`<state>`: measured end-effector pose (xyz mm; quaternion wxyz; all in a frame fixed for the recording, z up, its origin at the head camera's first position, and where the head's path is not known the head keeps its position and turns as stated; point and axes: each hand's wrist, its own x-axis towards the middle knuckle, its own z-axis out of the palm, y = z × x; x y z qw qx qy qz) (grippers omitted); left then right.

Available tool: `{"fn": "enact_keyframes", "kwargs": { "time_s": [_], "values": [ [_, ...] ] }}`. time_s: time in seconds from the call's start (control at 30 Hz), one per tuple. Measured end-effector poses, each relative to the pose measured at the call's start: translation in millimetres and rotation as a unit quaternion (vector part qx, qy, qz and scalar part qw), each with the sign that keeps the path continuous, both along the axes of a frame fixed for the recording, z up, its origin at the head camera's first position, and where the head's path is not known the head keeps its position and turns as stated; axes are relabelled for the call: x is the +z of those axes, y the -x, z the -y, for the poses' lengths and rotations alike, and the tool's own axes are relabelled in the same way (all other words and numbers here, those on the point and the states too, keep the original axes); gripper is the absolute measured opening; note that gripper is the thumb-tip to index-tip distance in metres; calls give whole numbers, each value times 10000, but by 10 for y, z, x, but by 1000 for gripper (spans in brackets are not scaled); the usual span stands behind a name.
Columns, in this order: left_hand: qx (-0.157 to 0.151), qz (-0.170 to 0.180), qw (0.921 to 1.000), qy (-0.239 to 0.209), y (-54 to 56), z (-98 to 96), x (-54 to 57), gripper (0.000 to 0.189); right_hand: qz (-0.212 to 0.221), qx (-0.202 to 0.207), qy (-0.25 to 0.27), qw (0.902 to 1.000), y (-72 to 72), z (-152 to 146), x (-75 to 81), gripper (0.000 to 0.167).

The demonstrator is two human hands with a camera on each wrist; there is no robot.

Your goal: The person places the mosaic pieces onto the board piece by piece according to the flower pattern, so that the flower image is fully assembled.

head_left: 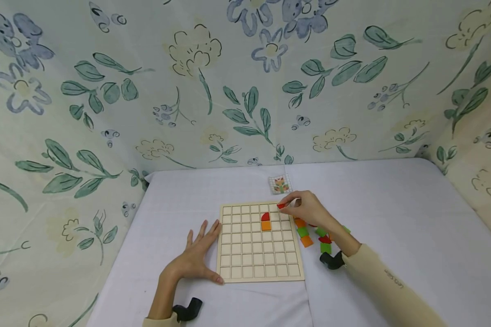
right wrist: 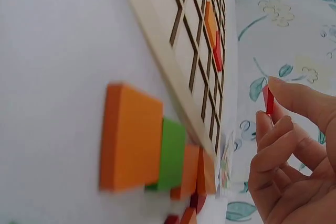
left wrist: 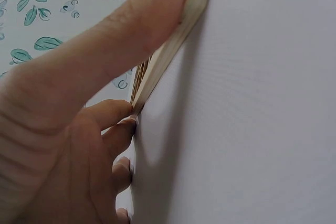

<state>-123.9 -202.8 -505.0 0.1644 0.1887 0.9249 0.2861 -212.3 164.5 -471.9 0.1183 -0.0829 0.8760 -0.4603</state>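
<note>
A wooden grid board [head_left: 252, 261] lies on the white cloth. Two pieces sit in its cells: a red one with a rounded side [head_left: 265, 217] and, directly below it, an orange square [head_left: 266, 225]. Between thumb and fingers, my right hand [head_left: 307, 209] pinches a small red piece [right wrist: 268, 99] above the board's upper right part. My left hand [head_left: 194, 259] is spread along the left edge, its thumb [left wrist: 105, 51] at the near corner and its fingertips touching the side. The held piece's full outline is partly hidden by the fingers.
Loose orange, green and red pieces lie right of the board, among them an orange square [right wrist: 134, 137] and a green one [head_left: 326, 248], partly under my right forearm. A small pattern card [head_left: 280, 184] with a flower picture lies behind the board. A floral curtain [head_left: 245, 91] hangs behind.
</note>
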Motion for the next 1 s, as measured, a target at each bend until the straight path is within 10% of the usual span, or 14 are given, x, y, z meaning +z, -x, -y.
{"fn": "enact_keyframes", "kwargs": {
  "time_s": [0.27, 1.0],
  "values": [
    [-22, 23, 10000, -16, 2, -1, -7, 152, -195, 519, 180, 9983, 17, 465, -113, 12],
    [51, 64, 10000, -43, 2, -5, 14, 152, -546, 243, -355, 9976, 29, 810, -236, 10]
  ]
}}
